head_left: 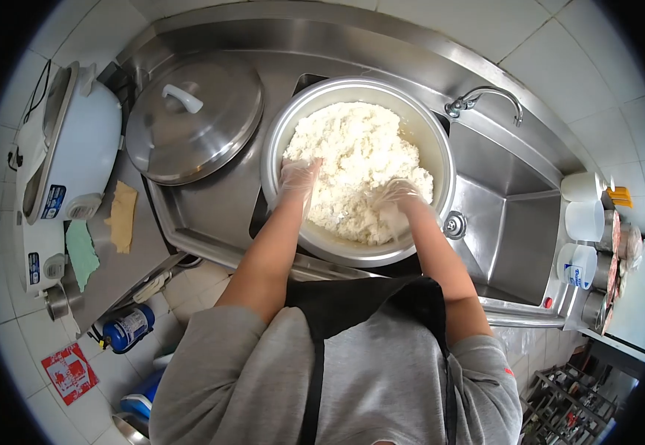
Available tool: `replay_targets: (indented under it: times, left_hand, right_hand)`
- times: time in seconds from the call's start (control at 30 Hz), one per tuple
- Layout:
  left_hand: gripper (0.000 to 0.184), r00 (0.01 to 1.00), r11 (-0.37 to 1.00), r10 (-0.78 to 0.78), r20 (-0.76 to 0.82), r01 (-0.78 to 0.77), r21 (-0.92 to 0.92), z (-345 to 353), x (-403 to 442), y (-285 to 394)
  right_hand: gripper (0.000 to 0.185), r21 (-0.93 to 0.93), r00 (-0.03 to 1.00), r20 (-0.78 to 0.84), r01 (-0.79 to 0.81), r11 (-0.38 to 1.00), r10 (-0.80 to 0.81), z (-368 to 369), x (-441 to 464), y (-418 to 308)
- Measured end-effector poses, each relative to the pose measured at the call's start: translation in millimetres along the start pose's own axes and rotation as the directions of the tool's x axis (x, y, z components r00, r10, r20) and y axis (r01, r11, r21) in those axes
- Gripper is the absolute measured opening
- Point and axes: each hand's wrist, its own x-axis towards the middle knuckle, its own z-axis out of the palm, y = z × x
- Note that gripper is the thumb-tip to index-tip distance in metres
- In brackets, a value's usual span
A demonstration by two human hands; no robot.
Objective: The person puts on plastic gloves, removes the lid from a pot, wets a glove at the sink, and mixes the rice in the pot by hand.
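Note:
A large round metal pot (446, 167) holds a heaped mass of cooked white rice (352, 148). Both of my hands wear clear plastic gloves and are inside the pot. At the pot's left side, my left hand (300, 178) touches the rice with its thumb apart and its fingers pointing down, partly hidden. My right hand (398, 194) presses into the rice at the lower right. Its fingers are sunk in the grains and blurred under the loose glove, so their grip does not show.
Left of the pot lies a steel lid (196, 119) with a white handle. A white rice cooker (89, 141) stands at far left, near a tan cloth (121, 216) and a green cloth (82, 252). On the right are a sink (519, 215), a faucet (485, 95) and stacked white containers (583, 220).

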Motion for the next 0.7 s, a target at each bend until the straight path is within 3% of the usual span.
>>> replay_targets:
  times: [0.03,0.07,0.1,0.17,0.2,0.27,0.33,0.4,0.43,0.5,0.6,0.7]
  left_hand:
    - [0.064,0.988,0.998,0.06,0.141,-0.057,-0.023,8.0,16.8,-13.9]
    - [0.068,0.935,0.927,0.253,0.249,-0.308,0.214,16.2,35.0,-37.5]
    - [0.072,0.832,0.74,0.394,0.391,-0.539,0.402,23.8,54.0,-62.3]
    - [0.074,0.833,0.752,0.387,0.395,-0.533,0.387,23.2,52.4,-63.2]
    - [0.072,0.934,0.937,0.238,0.267,-0.293,0.188,13.8,28.9,-36.7]
    - [0.066,0.984,0.997,0.049,0.17,-0.057,0.044,6.0,16.0,-13.7]
    - [0.059,0.984,0.98,0.015,0.177,-0.05,0.194,-1.2,10.2,0.6]
    - [0.054,0.975,0.969,-0.093,0.202,0.042,0.243,-25.3,-12.8,49.7]
    - [0.053,0.961,0.964,-0.167,0.22,0.112,0.242,-34.5,-21.0,68.4]
    - [0.051,0.941,0.986,-0.109,0.321,0.061,0.156,-36.6,-18.2,63.0]
    - [0.047,0.934,0.994,-0.092,0.346,0.064,0.092,-33.3,-19.8,55.9]
    - [0.04,0.955,0.99,-0.09,0.282,0.117,-0.08,-23.9,-17.3,55.3]
  right_hand:
    - [0.048,-0.019,0.999,-0.043,-0.006,1.0,0.005,-2.3,-3.3,-1.7]
    - [0.05,-0.031,0.998,-0.054,-0.012,0.999,0.011,-3.3,-3.8,-2.4]
    - [0.052,-0.036,0.999,-0.049,-0.016,0.999,0.014,-4.2,-2.3,-3.0]
    - [0.059,-0.026,0.998,0.063,-0.02,0.999,0.022,10.5,18.6,5.3]
    - [0.062,-0.013,0.992,0.126,-0.03,0.999,0.031,24.2,27.6,10.2]
    - [0.07,-0.248,0.959,0.274,0.146,0.958,-0.075,31.9,55.0,10.2]
    - [0.077,-0.353,0.944,0.324,0.178,0.918,-0.058,31.9,64.8,4.5]
    - [0.081,-0.358,0.963,0.265,0.051,0.932,0.049,3.6,51.2,-22.2]
    - [0.084,-0.356,0.941,0.338,0.136,0.924,-0.008,8.5,62.2,-13.5]
    - [0.084,-0.321,0.865,0.494,0.271,0.908,-0.084,17.2,87.4,6.9]
    - [0.072,-0.195,0.688,0.719,0.336,0.922,-0.099,1.1,97.8,5.4]
    - [0.072,-0.111,0.889,0.452,-0.027,0.993,0.074,-56.6,-6.9,-70.2]
